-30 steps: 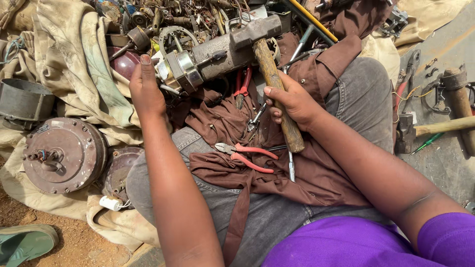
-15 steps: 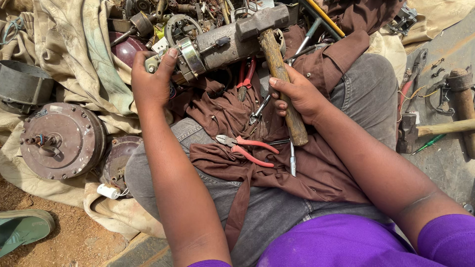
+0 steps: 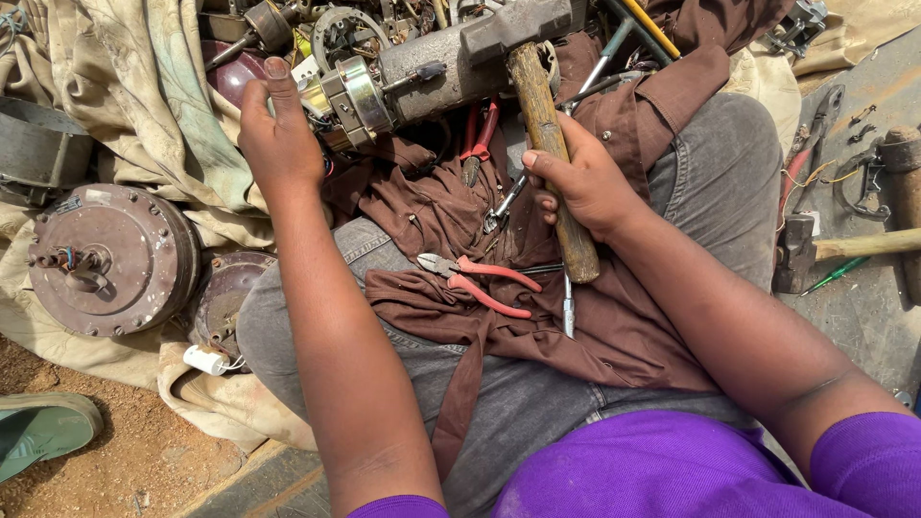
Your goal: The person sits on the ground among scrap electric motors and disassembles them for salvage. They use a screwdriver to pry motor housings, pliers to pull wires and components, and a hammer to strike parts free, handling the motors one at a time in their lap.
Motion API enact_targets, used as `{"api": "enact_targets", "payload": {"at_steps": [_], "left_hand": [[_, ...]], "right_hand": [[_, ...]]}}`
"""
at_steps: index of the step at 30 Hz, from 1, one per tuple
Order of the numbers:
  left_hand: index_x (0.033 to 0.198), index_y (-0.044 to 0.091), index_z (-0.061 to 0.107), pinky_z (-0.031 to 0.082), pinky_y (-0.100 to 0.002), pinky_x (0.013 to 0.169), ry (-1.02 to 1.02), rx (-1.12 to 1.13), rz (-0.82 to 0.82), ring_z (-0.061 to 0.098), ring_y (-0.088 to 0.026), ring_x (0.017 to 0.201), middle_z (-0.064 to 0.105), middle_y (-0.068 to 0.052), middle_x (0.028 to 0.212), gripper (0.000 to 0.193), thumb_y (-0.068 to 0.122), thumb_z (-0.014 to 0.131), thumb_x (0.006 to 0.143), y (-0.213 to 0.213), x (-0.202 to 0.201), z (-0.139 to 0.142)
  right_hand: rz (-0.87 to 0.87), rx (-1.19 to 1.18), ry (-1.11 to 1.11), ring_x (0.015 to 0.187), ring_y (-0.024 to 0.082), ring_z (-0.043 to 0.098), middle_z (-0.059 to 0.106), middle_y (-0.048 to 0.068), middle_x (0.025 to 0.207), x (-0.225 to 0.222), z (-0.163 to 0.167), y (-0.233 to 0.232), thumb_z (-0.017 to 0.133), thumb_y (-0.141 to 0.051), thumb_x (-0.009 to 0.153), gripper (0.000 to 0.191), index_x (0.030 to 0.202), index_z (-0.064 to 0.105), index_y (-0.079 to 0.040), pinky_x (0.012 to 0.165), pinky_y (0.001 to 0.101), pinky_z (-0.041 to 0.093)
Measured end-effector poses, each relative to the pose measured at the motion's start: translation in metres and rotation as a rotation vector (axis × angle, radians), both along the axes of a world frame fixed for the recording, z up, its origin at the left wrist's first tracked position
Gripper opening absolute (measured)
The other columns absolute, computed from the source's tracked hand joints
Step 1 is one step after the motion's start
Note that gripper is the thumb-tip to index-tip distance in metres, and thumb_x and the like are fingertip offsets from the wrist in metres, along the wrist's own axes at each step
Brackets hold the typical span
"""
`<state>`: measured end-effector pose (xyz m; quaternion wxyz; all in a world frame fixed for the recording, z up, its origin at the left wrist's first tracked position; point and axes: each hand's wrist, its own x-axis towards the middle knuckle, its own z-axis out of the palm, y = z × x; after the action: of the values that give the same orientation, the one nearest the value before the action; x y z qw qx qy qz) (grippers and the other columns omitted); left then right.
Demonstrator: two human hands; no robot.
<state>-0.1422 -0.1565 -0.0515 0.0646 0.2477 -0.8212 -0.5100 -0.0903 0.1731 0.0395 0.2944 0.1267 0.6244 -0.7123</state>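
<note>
Head view first, nearest to us: our purple shirt (image 3: 662,470) at the lower edge, then our grey trousers (image 3: 537,384) with a brown cloth (image 3: 614,326) spread over the lap. On that cloth lie red-handled cutting pliers (image 3: 480,283), with a slim metal tool (image 3: 568,312) just beside them. Our right hand (image 3: 585,182) is wrapped tight around the wooden handle of a hammer (image 3: 542,115); the handle end points back at our lap and the steel head sits on the far side, touching a grey cylindrical metal assembly (image 3: 422,77). Our left hand (image 3: 278,134) grips the near end of that assembly at its brass-coloured ring, thumb raised; we cannot see the fingers behind it. A second pair of red-handled pliers (image 3: 478,134) lies under the assembly.

We see no proper container; a dirty tan sheet (image 3: 125,77) on the ground carries the loose parts. On it, to our left, rests a round motor housing (image 3: 106,259) with wires at its hub, a second round casing (image 3: 221,302) half under our leg, and a dark metal ring (image 3: 38,149) farther off. Beyond the hands lies a tangle of scrap metal (image 3: 336,24).

Ground is bare sandy dirt at lower left, with a green sandal (image 3: 43,432) at the frame edge. To our right a grey slab (image 3: 863,317) holds another wooden-handled hammer (image 3: 844,249) and small tools, leaving little free room around our knees.
</note>
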Motion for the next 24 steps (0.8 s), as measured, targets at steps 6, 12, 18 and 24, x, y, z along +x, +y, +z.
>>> {"api": "enact_targets", "payload": {"at_steps": [6, 12, 18, 24], "left_hand": [[0.089, 0.002, 0.056, 0.050, -0.041, 0.068, 0.095, -0.078, 0.029, 0.053, -0.027, 0.065, 0.062, -0.014, 0.071, 0.057, 0.054, 0.044, 0.110, 0.003, -0.002, -0.006], [0.090, 0.005, 0.061, 0.051, -0.043, 0.064, 0.133, -0.127, 0.027, 0.065, -0.025, 0.065, 0.067, -0.011, 0.072, 0.052, 0.049, 0.043, 0.111, 0.007, -0.004, 0.004], [0.088, 0.007, 0.056, 0.048, -0.042, 0.056, 0.011, -0.081, 0.016, 0.064, -0.024, 0.057, 0.062, -0.009, 0.063, 0.056, 0.055, 0.036, 0.109, 0.011, -0.003, 0.015], [0.095, 0.008, 0.059, 0.047, -0.042, 0.054, 0.202, -0.094, 0.056, 0.065, -0.024, 0.055, 0.063, -0.009, 0.062, 0.049, 0.051, 0.038, 0.110, 0.013, -0.003, 0.004]], "right_hand": [[0.132, 0.441, 0.767, 0.121, 0.015, 0.055, 0.053, 0.011, 0.139, -0.005, 0.046, -0.007, 0.065, -0.004, 0.107, 0.068, 0.162, 0.027, -0.001, 0.107, 0.0297, 0.049], [-0.081, 0.382, 0.854, 0.085, 0.013, 0.058, 0.057, 0.008, 0.120, -0.006, 0.118, -0.010, 0.061, -0.014, 0.106, 0.076, 0.162, 0.010, -0.006, 0.075, 0.0259, 0.058], [0.381, 0.856, 1.133, 0.126, 0.043, 0.061, 0.059, 0.031, 0.139, -0.008, 0.090, -0.025, 0.064, -0.009, 0.107, 0.082, 0.169, 0.010, -0.015, 0.115, 0.0401, 0.046], [0.481, 0.641, 0.771, 0.134, 0.035, 0.051, 0.053, 0.027, 0.147, 0.005, 0.064, -0.019, 0.061, -0.003, 0.106, 0.067, 0.161, 0.023, -0.001, 0.110, 0.0426, 0.039]]}}
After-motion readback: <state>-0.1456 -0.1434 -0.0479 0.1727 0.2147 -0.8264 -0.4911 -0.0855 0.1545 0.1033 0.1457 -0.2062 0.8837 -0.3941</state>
